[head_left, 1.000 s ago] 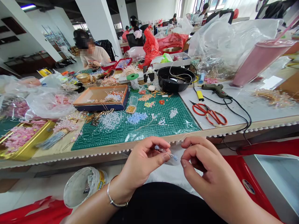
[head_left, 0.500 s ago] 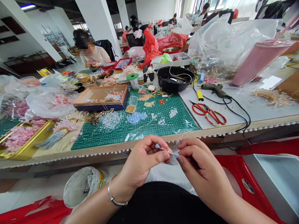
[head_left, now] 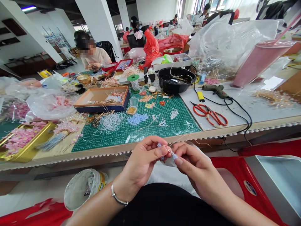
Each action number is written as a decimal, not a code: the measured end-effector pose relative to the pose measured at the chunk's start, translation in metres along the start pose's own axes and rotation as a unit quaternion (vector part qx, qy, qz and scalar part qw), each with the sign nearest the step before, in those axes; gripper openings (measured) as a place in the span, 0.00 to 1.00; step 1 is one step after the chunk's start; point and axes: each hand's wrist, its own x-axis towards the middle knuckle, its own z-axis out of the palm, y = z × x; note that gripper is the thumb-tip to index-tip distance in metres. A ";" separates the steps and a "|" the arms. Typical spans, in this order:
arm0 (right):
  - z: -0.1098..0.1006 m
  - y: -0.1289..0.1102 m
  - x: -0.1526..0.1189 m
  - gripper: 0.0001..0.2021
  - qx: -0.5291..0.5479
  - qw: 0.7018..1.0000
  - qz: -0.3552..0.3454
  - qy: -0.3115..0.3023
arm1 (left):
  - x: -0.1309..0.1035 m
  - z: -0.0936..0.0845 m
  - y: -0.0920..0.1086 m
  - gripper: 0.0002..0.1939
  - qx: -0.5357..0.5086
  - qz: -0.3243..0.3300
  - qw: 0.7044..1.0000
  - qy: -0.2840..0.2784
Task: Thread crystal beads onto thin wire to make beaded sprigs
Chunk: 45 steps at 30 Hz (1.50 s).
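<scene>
Head view: beaded strand [head_left: 171, 152] held btwn both hands, on the wearer's side of the table's [head_left: 261, 108] near edge, approx. opposite the near edge of the green mat [head_left: 113, 141]. L hand [head_left: 143, 160] is closed, thumb & forefinger pinching the strand; R hand [head_left: 197, 164] likewise, thumb & forefinger tips gripping its lower R end. Fine thread or wire [head_left: 185, 136] extends from nr the fingertips across the table's near edge; its attachment can't be told. For good handling, L pinch should prob. be firm & close to the working point, w/ R fingertips making small, light-tension moves so beads don't slip. Rel. to grip: one blue bead [head_left: 159, 145] protrudes beyond L thumb, clear beads span the gap, & another blue bead [head_left: 175, 156] lies at R thumb tip.
</scene>
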 end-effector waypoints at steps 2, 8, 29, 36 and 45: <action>0.002 0.002 -0.001 0.07 0.097 0.995 0.038 -0.003 | 0.000 0.000 -0.001 0.05 -0.005 0.001 1.000 -0.002; 0.008 0.006 0.000 0.08 0.202 0.978 0.058 -0.004 | 0.002 0.000 -0.006 0.05 -0.005 0.007 1.000 0.008; 0.008 0.016 0.004 0.09 -0.017 1.000 0.021 0.012 | 0.004 -0.005 -0.013 0.05 0.027 0.051 0.998 0.029; 0.007 0.015 -0.003 0.05 -0.129 0.991 -0.028 0.009 | 0.002 -0.008 -0.012 0.05 0.026 0.047 0.998 0.034; 0.013 0.014 0.001 0.09 -0.214 0.970 -0.098 0.063 | 0.001 -0.008 -0.016 0.04 0.045 0.054 0.997 0.027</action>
